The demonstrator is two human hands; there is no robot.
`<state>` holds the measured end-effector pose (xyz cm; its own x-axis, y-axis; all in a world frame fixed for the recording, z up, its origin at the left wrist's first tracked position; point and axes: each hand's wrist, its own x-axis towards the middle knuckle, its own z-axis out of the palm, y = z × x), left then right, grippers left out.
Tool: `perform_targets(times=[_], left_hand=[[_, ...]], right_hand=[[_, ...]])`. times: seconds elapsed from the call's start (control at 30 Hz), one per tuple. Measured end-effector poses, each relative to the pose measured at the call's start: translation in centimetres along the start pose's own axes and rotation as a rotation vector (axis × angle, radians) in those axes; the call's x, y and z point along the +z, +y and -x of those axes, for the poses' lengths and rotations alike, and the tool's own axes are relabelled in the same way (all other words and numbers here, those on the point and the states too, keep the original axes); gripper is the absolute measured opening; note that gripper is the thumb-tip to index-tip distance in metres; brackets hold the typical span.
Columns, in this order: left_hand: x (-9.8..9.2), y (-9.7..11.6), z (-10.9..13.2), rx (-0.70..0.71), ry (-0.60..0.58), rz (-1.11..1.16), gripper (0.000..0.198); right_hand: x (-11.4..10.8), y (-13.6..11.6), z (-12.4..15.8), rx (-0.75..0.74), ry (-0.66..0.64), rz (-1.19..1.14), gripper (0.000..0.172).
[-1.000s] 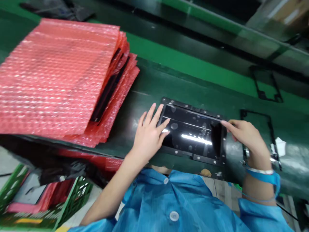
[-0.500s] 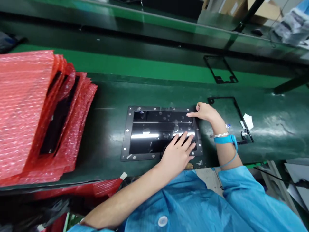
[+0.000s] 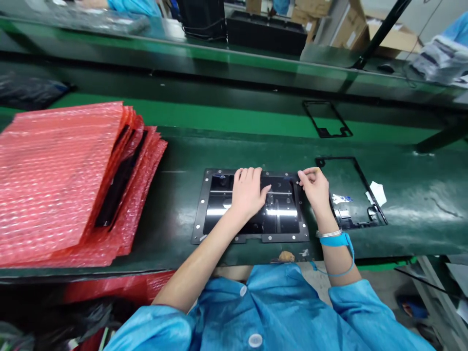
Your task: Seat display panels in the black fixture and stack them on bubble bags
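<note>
A glossy black display panel [image 3: 281, 224] lies flat on the green bench, framed by a dark border [image 3: 200, 214] dotted with silvery round spots. My left hand [image 3: 245, 195] rests across the panel, fingers stretched to its far edge and thumb apart. At the far right corner of the border, my right hand [image 3: 316, 191] has thumb and forefinger pinched together. What lies between those fingertips, if anything, is too small to make out. A blue strap [image 3: 334, 240] and a metal bracelet circle my right wrist.
Red bubble-wrap pouches [image 3: 69, 180] are piled at the left, a black panel [image 3: 119, 190] showing among them. Right of my hand lies a thin black frame [image 3: 361, 178], with a white scrap [image 3: 378, 193] beside it. Another black frame [image 3: 331, 114] sits farther back. A raised shelf runs behind.
My left hand has moved from the panel's near right part to its far edge, left of before. My right hand has shifted slightly, its thumb and finger now pinched. The view has tilted up.
</note>
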<state>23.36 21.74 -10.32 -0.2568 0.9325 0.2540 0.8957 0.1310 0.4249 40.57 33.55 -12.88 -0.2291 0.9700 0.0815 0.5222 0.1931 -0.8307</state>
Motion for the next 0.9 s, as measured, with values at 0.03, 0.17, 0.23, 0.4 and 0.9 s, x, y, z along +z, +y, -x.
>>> perform_targets(times=[0.03, 0.17, 0.23, 0.4, 0.9], left_hand=[[-0.2, -0.1, -0.1, -0.012, 0.039, 0.046, 0.038], [-2.3, -1.0, 0.3, 0.069, 0.208, 0.263, 0.03], [-3.9, -1.7, 0.9, 0.135, 0.244, 0.315, 0.028], [-5.6, -4.9, 2.6, -0.081, 0.594, 0.342, 0.019], [-5.9, -9.7, 1.1, -0.655, 0.853, 1.256, 0.043]], right_hand=[[0.2, -0.3, 0.0, -0.011, -0.004, -0.054, 0.052], [0.7, -1.6, 0.4, -0.041, -0.111, -0.254, 0.058], [0.7, -1.9, 0.8, -0.034, -0.137, -0.326, 0.061], [1.0, -2.3, 1.4, -0.015, -0.074, -0.415, 0.067], [0.1, -3.7, 4.3, 0.021, -0.312, -0.562, 0.049]])
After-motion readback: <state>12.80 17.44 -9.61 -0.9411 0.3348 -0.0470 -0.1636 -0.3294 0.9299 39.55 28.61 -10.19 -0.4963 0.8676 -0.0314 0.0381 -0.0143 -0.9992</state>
